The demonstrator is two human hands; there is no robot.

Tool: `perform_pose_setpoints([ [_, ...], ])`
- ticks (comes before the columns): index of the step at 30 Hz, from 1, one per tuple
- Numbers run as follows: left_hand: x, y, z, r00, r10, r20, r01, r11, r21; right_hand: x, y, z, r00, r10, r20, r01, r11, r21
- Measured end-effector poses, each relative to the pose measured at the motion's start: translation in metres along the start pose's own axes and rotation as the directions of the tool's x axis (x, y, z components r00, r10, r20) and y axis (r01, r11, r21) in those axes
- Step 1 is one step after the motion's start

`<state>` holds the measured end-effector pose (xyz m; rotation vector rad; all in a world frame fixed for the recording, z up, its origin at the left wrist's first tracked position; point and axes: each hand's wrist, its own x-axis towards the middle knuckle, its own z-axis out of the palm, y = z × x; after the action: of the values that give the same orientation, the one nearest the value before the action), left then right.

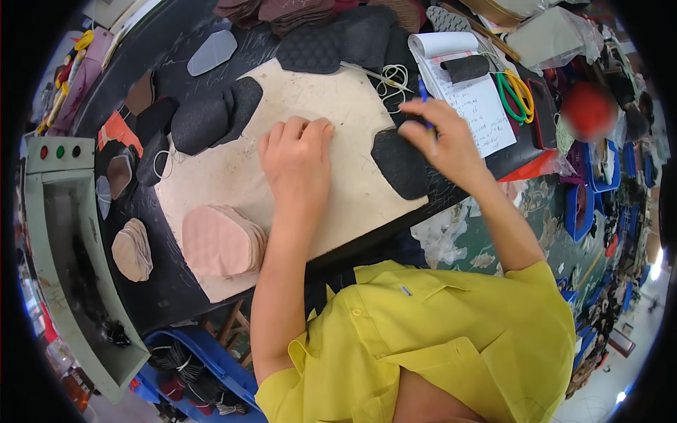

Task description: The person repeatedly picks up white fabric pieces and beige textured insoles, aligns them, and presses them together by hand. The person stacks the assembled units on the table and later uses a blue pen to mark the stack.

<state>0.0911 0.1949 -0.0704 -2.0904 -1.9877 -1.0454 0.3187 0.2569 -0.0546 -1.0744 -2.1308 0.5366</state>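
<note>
My left hand rests on a large cream sheet, its fingers curled under; anything beneath them is hidden. My right hand is raised near the sheet's right edge, closed around a slim blue pen, partly covered by the fingers. Just below that hand lies a black, rounded textured pad. A stack of pink oval pads sits on the sheet's near left part. Black pads overlap its far left edge, and a bumpy black pad its far edge.
A spiral notepad with handwriting lies right, under a dark block and green and yellow loops. White cord coils beside it. Beige pads stand left, near a grey machine box with buttons. A blue basket is below.
</note>
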Motion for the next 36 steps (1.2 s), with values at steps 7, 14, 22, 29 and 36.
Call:
perform_pose_setpoints([
  [7,-0.032,0.020,-0.060,0.980,0.123,-0.157,-0.146,0.979,-0.142,0.021,0.015,0.002,0.926,-0.377,-0.031,0.295,0.772,-0.563],
  [14,-0.093,-0.032,-0.165,0.997,-0.080,0.018,0.079,0.995,0.056,0.023,-0.077,0.003,0.985,0.089,0.150,-0.151,0.866,0.477],
  [22,-0.115,-0.039,-0.153,0.918,-0.082,0.389,0.051,0.995,0.091,0.037,-0.127,0.051,0.852,-0.285,0.439,-0.316,0.387,0.866],
  [29,-0.119,-0.049,-0.153,0.994,-0.109,-0.013,0.105,0.983,-0.150,0.024,-0.170,0.078,0.791,-0.096,0.604,-0.461,0.556,0.692],
  [36,-0.124,-0.048,-0.148,0.979,-0.205,0.015,0.205,0.967,-0.154,0.025,-0.178,0.097,0.798,-0.185,0.574,-0.220,0.797,0.563],
])
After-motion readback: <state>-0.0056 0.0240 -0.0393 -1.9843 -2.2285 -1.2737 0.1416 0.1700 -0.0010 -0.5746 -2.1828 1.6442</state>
